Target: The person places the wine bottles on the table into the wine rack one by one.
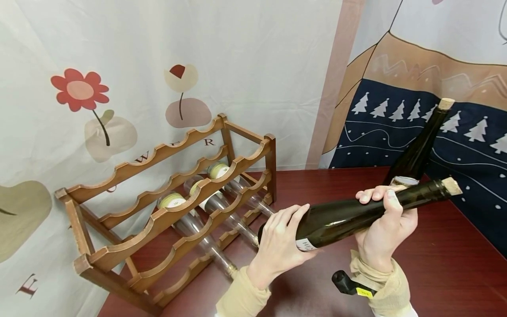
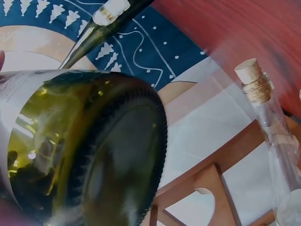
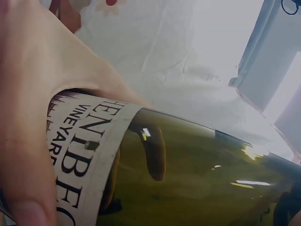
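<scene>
A dark green wine bottle (image 1: 340, 220) with a cork (image 1: 451, 186) in its mouth is tilted over the table, neck up to the right. My left hand (image 1: 277, 242) grips it near the base, fingers over the top and partly covering the white label (image 3: 89, 150). Around the lower neck curl the fingers of my right hand (image 1: 386, 224). The ribbed bottle base (image 2: 124, 155) fills much of the left wrist view. Left of the hands stands a wooden wine rack (image 1: 170, 211). Clear corked bottles (image 1: 198, 229) lie in its lower row, necks toward me.
Another corked dark bottle (image 1: 416, 149) stands upright at the back right, partly behind the held one. The dark red table (image 1: 443, 255) meets a printed cloth (image 1: 253, 66) at the back. A black wrist device (image 1: 348, 281) with a yellow tag sits by the right cuff.
</scene>
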Demonstrator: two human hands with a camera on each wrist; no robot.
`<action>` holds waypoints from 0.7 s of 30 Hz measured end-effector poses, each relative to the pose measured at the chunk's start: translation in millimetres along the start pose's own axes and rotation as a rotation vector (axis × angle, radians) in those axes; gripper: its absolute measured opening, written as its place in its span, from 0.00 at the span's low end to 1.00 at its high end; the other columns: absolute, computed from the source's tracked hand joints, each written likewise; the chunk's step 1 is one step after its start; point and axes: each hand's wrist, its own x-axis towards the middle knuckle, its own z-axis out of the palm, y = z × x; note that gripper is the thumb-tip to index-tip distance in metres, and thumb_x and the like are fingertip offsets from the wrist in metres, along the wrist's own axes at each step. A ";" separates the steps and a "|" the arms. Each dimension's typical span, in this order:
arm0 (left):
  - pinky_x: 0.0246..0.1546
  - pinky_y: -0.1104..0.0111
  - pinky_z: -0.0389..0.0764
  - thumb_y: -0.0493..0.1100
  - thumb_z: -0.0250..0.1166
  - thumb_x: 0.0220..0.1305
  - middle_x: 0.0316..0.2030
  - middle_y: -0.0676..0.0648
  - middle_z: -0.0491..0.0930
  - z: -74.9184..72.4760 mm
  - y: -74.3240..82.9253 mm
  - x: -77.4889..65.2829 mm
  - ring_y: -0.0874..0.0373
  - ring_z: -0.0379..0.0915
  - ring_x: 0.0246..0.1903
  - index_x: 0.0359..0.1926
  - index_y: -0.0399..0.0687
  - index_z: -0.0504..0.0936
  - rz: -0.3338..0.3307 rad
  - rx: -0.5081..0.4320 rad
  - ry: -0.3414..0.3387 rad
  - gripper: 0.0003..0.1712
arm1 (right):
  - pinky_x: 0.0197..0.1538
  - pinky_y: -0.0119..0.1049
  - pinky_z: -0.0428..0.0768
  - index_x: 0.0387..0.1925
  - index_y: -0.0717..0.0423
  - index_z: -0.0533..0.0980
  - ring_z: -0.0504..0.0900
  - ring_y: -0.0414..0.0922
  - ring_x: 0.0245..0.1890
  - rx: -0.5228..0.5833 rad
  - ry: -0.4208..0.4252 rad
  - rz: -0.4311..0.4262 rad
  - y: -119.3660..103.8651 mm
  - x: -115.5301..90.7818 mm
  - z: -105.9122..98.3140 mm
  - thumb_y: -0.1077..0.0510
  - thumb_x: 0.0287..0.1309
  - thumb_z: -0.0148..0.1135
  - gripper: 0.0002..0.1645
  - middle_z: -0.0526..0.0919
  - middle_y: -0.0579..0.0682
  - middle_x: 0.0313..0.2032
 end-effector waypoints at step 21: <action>0.37 0.67 0.79 0.60 0.80 0.16 0.46 0.50 0.79 -12.5 -4.5 1.5 0.57 0.77 0.41 0.57 0.51 0.71 -0.075 0.023 -0.071 0.57 | 0.44 0.41 0.83 0.36 0.69 0.67 0.85 0.53 0.31 -0.172 -0.216 0.182 -0.6 6.1 -7.9 0.71 0.64 0.45 0.03 0.81 0.61 0.29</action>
